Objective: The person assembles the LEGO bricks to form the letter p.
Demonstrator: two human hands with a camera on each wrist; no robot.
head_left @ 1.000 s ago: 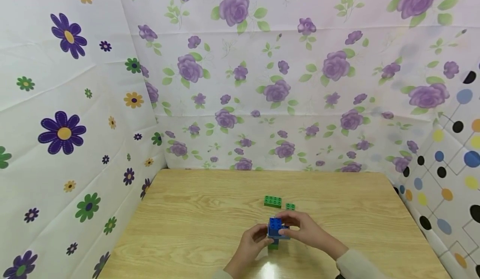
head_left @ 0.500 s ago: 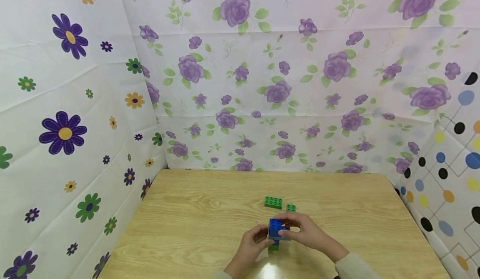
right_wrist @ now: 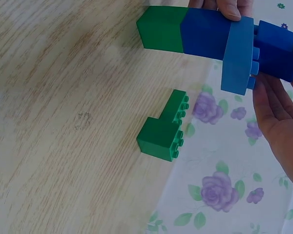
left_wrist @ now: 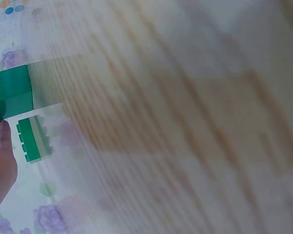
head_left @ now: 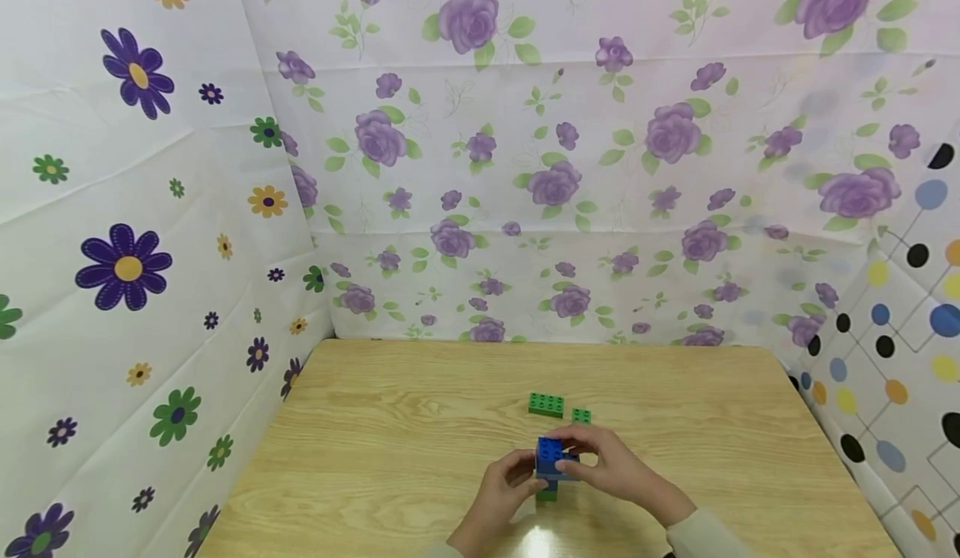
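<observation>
A small tower of toy building bricks stands between both hands at the table's front. Its base is a green brick (right_wrist: 161,29), then a dark blue brick (right_wrist: 204,33), a wider light blue brick (right_wrist: 238,56) and a second dark blue brick (right_wrist: 278,51) on top. My left hand (head_left: 498,491) holds the tower from the left, its fingertips by the light blue brick. My right hand (head_left: 611,462) pinches the top dark blue brick. That brick sits at one end of the light blue one, leaving several studs bare. I cannot tell how firmly it is pressed on.
Beyond the hands, a long green brick (head_left: 546,405) and a small green brick (head_left: 581,416) lie on the wooden table (head_left: 390,425). Floral cloth (head_left: 510,191) hangs along the back, and patterned cloths close off both sides.
Nearly nothing differs: both hands keep their hold on the tower in the same place. The head view shifts very slightly.
</observation>
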